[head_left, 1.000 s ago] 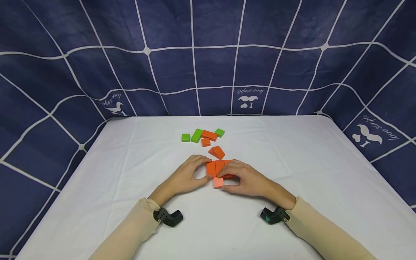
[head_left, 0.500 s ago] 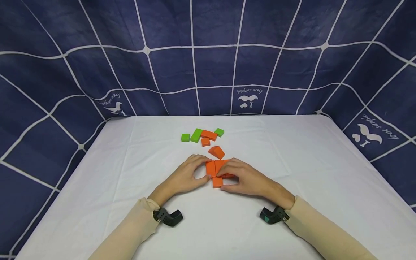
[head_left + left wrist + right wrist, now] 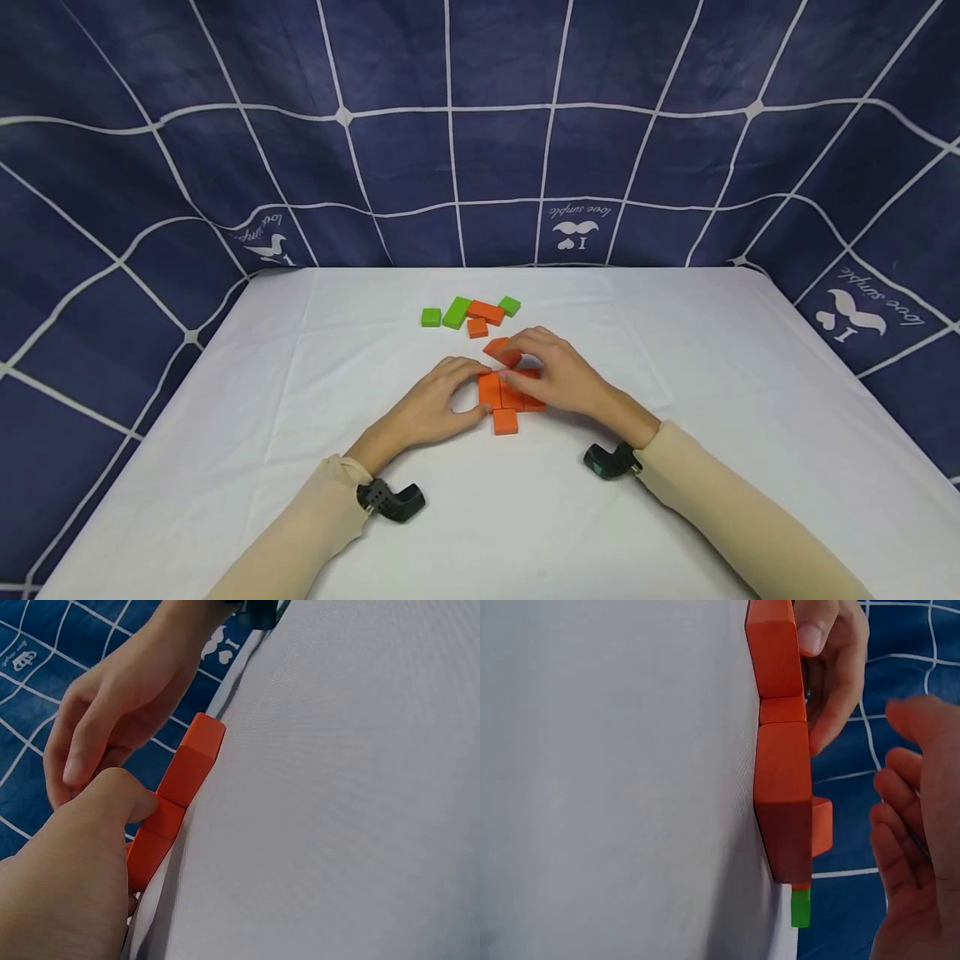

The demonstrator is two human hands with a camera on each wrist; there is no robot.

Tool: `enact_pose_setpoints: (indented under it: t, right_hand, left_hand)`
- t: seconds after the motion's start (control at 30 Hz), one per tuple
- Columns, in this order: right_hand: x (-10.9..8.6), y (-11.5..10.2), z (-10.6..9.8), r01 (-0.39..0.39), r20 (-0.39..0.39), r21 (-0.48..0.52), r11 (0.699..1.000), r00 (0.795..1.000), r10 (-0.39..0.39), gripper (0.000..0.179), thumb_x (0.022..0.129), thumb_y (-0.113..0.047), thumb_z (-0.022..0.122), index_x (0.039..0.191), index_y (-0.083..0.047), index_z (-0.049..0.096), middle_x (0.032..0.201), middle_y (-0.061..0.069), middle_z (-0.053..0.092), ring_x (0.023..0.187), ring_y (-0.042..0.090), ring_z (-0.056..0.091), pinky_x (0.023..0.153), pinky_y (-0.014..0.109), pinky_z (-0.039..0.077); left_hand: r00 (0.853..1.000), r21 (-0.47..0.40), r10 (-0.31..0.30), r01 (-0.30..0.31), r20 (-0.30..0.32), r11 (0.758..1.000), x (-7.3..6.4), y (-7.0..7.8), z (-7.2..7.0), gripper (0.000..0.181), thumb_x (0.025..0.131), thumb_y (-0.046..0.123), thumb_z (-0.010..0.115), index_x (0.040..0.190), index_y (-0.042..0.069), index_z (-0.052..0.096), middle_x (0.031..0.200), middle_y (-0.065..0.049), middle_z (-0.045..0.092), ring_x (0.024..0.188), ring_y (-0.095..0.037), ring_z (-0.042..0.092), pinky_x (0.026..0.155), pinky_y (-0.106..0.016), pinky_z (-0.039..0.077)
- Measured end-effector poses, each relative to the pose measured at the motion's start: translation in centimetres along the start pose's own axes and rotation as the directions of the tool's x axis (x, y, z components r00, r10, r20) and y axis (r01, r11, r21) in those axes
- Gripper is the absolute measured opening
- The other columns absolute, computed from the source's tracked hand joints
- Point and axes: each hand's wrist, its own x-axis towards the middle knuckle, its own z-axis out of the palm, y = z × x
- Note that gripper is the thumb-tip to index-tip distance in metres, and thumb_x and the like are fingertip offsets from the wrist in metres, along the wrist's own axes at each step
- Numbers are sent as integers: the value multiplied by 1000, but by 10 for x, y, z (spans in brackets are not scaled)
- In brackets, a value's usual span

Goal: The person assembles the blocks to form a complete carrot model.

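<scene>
Three orange blocks lie side by side in a row on the white-covered table. My left hand (image 3: 423, 408) grips the leftmost block (image 3: 488, 392), fingertips at its far edge and thumb at its near edge. A smaller orange block (image 3: 506, 422) touches the row's near side. Above the row hovers my right hand (image 3: 564, 373), its fingertips by an orange wedge-shaped block (image 3: 495, 350) that they partly cover. In the right wrist view, the fingers of the right hand (image 3: 911, 825) are loosely bent with nothing between them, apart from the wedge (image 3: 822, 825).
Farther back lie a small green block (image 3: 431, 317), a longer green block (image 3: 456, 312), an orange bar (image 3: 486, 312), a small orange block (image 3: 477, 328) and another green block (image 3: 510, 306). A dark blue cloth (image 3: 495, 158) with white lines hangs behind the table.
My right hand has left the small near block and moved away from me, over the row toward the wedge. The left hand stays on the leftmost block.
</scene>
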Motion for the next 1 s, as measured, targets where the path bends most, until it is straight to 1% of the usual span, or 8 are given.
enact_pose_setpoints:
  t: [0.23,0.3,0.43,0.57,0.67,0.8,0.9,1.0]
  right_hand:
    - [31,14,6,-110,-56,38,993,992,112,28,97,-18,72,122,-6,72,113,7,72,107,26,65,98,45,55]
    - [40,18,7,-150,-50,28,988,987,151,28,97,-17,70,122,-5,72,114,9,71,106,28,65,98,45,55]
    - [55,27,8,-208,0,-7,978,978,208,29,97,-17,69,122,-5,72,112,9,70,106,26,65,101,42,54]
    - [67,30,10,-221,45,-57,974,974,223,31,96,-17,70,124,-4,71,111,9,71,104,24,64,102,39,53]
    - [73,29,12,-219,75,-92,971,971,226,34,96,-16,70,128,-4,70,112,10,71,102,24,63,99,38,53]
    - [79,29,14,-235,122,-138,962,960,252,37,96,-16,67,132,-5,69,112,10,69,99,23,61,94,35,54]
    - [82,29,16,-256,146,-160,953,949,280,38,96,-17,66,132,-6,70,113,9,68,99,22,59,92,34,53]
    - [84,28,17,-249,153,-176,952,949,277,35,95,-17,67,127,-6,72,114,10,69,102,24,59,95,35,52]
  left_hand:
    - [1000,-9,-3,3,-2,1000,1,2,-1,52,91,36,74,138,15,63,140,1,61,134,-16,51,118,-41,41]
    - [1000,-12,-6,6,-1,1000,1,2,-1,52,91,37,74,138,15,63,140,2,61,133,-16,51,117,-41,42]
    - [1000,-15,2,-2,-6,1000,0,0,1,52,91,37,74,137,16,63,138,2,61,133,-15,51,117,-40,42]
    - [1000,-10,10,-11,-13,1000,0,-1,2,52,91,37,74,137,16,63,137,2,61,132,-15,51,116,-39,43]
    - [1000,-8,13,-13,-18,1000,-1,0,1,52,91,37,74,137,16,63,137,2,62,132,-15,51,116,-40,43]
    - [1000,-3,12,-12,-20,1000,-1,0,1,52,90,37,74,137,16,63,136,2,62,131,-15,52,115,-40,44]
    - [1000,-3,6,-7,-12,1000,-1,0,2,52,91,37,74,137,16,63,137,2,62,130,-15,52,115,-40,44]
    - [1000,-2,3,-3,-8,1000,0,-1,2,52,90,37,75,137,16,63,137,2,62,130,-15,52,115,-39,44]
